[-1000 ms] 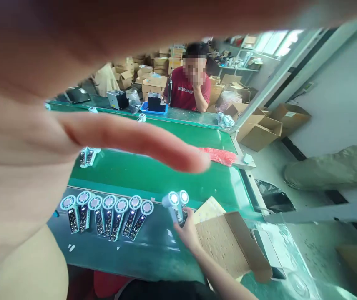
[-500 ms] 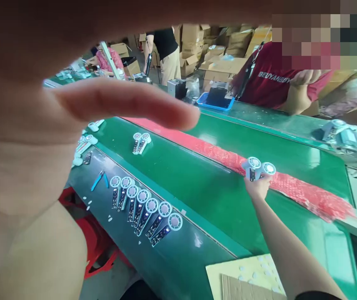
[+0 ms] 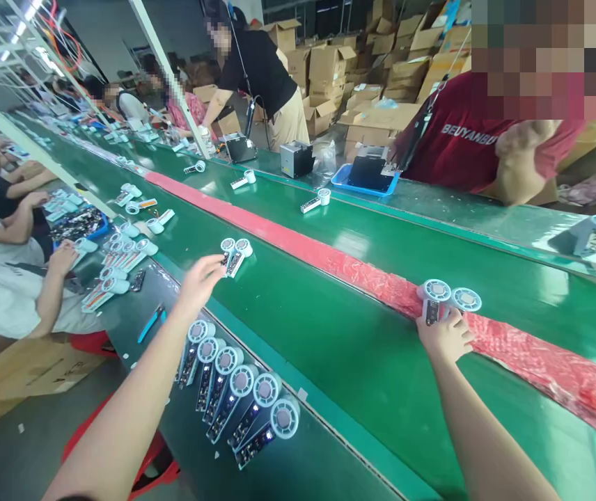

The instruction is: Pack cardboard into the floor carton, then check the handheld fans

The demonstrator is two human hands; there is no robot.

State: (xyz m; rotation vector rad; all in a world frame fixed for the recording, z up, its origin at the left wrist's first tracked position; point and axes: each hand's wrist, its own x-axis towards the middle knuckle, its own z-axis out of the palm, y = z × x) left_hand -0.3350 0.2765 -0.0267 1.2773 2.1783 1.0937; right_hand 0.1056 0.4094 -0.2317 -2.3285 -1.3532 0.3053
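Out over the green belt, my left hand (image 3: 201, 282) reaches a pair of small handheld fans (image 3: 239, 259), its fingers closed at the handle of the nearer one. My right hand (image 3: 444, 337) is at two more handheld fans (image 3: 436, 291) with pale blue round heads, over the red plastic strip. Its fingers curl around their lower ends; one handle shows a circuit board, the other is mostly hidden by the hand. Below my left forearm, a row of open-handled fans (image 3: 243, 381) lies on the table edge, with boards exposed and some small lights lit.
Red wrap (image 3: 287, 240) runs along the middle of the green belt (image 3: 329, 348). Blue cutters (image 3: 150, 323) lie left of my forearm, near a co-worker's pile of fans (image 3: 125, 254). Across stand a blue tray (image 3: 365, 181) and a person in a red shirt (image 3: 449, 139).
My left hand has gone from close before the camera out to the fan pair on the belt. My right hand stays at its two fans, its fingers now more visible. The view shows more on the left.
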